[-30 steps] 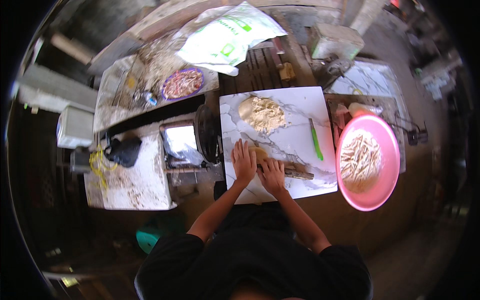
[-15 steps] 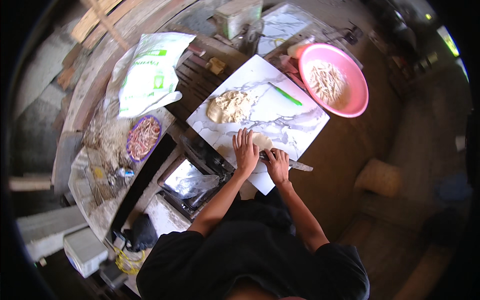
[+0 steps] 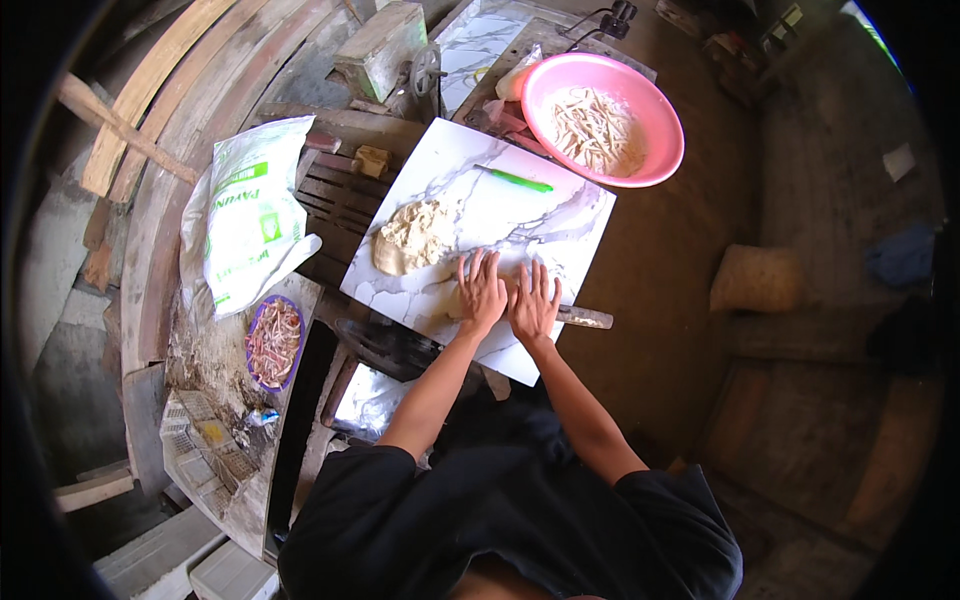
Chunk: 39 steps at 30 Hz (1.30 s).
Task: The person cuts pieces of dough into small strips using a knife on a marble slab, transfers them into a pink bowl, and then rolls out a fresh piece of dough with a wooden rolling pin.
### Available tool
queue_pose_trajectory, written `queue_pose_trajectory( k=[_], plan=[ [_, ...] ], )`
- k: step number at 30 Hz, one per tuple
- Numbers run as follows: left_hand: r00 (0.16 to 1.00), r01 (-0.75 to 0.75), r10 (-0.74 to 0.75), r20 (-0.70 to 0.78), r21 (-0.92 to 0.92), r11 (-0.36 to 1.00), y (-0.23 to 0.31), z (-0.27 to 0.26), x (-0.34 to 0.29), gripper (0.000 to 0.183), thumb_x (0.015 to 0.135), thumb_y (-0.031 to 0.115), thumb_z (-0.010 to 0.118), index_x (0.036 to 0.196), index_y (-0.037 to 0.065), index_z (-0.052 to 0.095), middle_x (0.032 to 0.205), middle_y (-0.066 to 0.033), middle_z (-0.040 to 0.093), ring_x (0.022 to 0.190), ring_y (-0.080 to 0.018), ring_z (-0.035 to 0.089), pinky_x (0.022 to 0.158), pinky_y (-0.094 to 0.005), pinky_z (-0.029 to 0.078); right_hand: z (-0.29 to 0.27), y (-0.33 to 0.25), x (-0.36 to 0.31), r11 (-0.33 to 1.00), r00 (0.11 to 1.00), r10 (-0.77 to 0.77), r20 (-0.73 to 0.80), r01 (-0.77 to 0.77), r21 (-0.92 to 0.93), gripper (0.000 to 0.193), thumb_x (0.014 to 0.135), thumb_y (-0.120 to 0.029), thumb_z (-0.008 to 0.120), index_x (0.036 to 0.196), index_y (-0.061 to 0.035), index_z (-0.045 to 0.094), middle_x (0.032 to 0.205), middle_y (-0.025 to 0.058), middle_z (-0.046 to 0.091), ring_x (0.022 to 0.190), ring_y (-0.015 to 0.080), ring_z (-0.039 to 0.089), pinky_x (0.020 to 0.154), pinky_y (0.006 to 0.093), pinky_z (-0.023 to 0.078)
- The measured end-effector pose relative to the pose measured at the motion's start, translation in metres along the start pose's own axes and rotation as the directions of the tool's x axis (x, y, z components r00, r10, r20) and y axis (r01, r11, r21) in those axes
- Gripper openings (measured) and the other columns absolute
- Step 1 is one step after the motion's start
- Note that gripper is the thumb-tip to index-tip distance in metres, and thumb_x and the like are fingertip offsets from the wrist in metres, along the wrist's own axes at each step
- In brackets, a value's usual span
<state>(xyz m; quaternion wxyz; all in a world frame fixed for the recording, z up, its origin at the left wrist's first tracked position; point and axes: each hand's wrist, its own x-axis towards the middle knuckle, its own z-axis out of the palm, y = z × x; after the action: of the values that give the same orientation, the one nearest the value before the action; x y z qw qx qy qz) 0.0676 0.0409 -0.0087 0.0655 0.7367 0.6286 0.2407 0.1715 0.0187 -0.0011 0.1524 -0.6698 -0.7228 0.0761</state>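
Observation:
My left hand (image 3: pixel 482 290) and my right hand (image 3: pixel 533 302) lie side by side, palms down with fingers stretched out, over a rolling pin (image 3: pixel 585 317). One end of this greyish pin sticks out to the right of my right hand; its middle is hidden. Flattened dough seen earlier is mostly covered by my hands. Beneath everything is a white marble-patterned board (image 3: pixel 580 225). A rough lump of pale dough (image 3: pixel 412 240) sits on its left part, and a bright green knife-like tool (image 3: pixel 520 181) lies toward the far edge.
A pink basin (image 3: pixel 650 160) of floury strips stands beyond the board's right corner. To the left are a white-and-green sack (image 3: pixel 255 210) and a purple-rimmed basket (image 3: pixel 274 345) of reddish pieces. A tan sack (image 3: pixel 757 279) lies far right.
My fingers have moved forward over the dough, and my right hand has flattened out from a curled grip near the pin. The whole view has turned and shifted.

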Motion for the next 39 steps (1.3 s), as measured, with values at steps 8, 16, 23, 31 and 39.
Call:
queue_pose_trajectory(
  k=[8, 16, 23, 31, 39],
  plan=[
    [0.995, 0.093, -0.09, -0.041, 0.078, 0.993, 0.007, -0.003, 0.042, 0.047, 0.076, 0.016, 0.044, 0.12, 0.001, 0.035, 0.12, -0.0136, 0.042, 0.12, -0.0235, 0.028, 0.101, -0.0449, 0.013, -0.013, 0.0, 0.049, 0.996, 1.0, -0.02, -0.012, 0.019, -0.082, 0.054, 0.081, -0.029, 0.035, 0.131, -0.0135, 0.021, 0.138, 0.0128, 0.014, 0.128, 0.0236, 0.01, 0.1, 0.0487, 0.004],
    [0.999, 0.01, -0.006, -0.05, 0.077, 0.997, -0.001, -0.019, -0.029, 0.04, 0.075, 0.016, 0.041, 0.113, 0.004, 0.045, 0.118, -0.0128, 0.046, 0.116, -0.0245, 0.035, 0.1, -0.0441, 0.017, -0.009, -0.021, -0.027, 0.995, 1.0, -0.026, 0.001, 0.026, -0.092, 0.047, 0.084, -0.028, 0.032, 0.129, -0.014, 0.029, 0.136, 0.0065, 0.023, 0.127, 0.0225, 0.016, 0.101, 0.048, 0.004],
    [0.994, 0.11, -0.109, -0.022, 0.122, 0.986, 0.006, -0.017, 0.022, 0.044, 0.077, 0.02, 0.041, 0.118, 0.005, 0.04, 0.125, -0.0147, 0.038, 0.121, -0.0238, 0.028, 0.1, -0.0434, 0.016, -0.024, -0.016, 0.024, 0.996, 1.0, 0.0, -0.014, -0.002, -0.09, 0.047, 0.083, -0.027, 0.033, 0.128, -0.0165, 0.03, 0.136, 0.0073, 0.023, 0.126, 0.0254, 0.017, 0.101, 0.0467, 0.007],
    [0.999, 0.02, -0.018, -0.028, 0.058, 0.998, 0.0, -0.015, -0.028, 0.041, 0.076, 0.018, 0.041, 0.115, 0.004, 0.044, 0.121, -0.0143, 0.042, 0.118, -0.0254, 0.032, 0.099, -0.0435, 0.019, -0.007, -0.021, -0.031, 0.988, 1.0, -0.007, 0.027, 0.012, -0.156, 0.046, 0.086, -0.028, 0.027, 0.128, -0.0108, 0.03, 0.136, 0.003, 0.025, 0.126, 0.0197, 0.018, 0.102, 0.0446, 0.006],
    [0.993, 0.111, -0.104, -0.056, 0.161, 0.981, 0.009, -0.009, 0.036, 0.044, 0.078, 0.021, 0.04, 0.118, 0.003, 0.04, 0.125, -0.0155, 0.037, 0.122, -0.0243, 0.027, 0.099, -0.042, 0.018, -0.014, -0.008, 0.04, 0.994, 0.999, 0.022, -0.034, -0.025, -0.108, 0.045, 0.085, -0.027, 0.029, 0.129, -0.0161, 0.03, 0.136, 0.0078, 0.023, 0.126, 0.0249, 0.018, 0.101, 0.0471, 0.008]
  ],
)
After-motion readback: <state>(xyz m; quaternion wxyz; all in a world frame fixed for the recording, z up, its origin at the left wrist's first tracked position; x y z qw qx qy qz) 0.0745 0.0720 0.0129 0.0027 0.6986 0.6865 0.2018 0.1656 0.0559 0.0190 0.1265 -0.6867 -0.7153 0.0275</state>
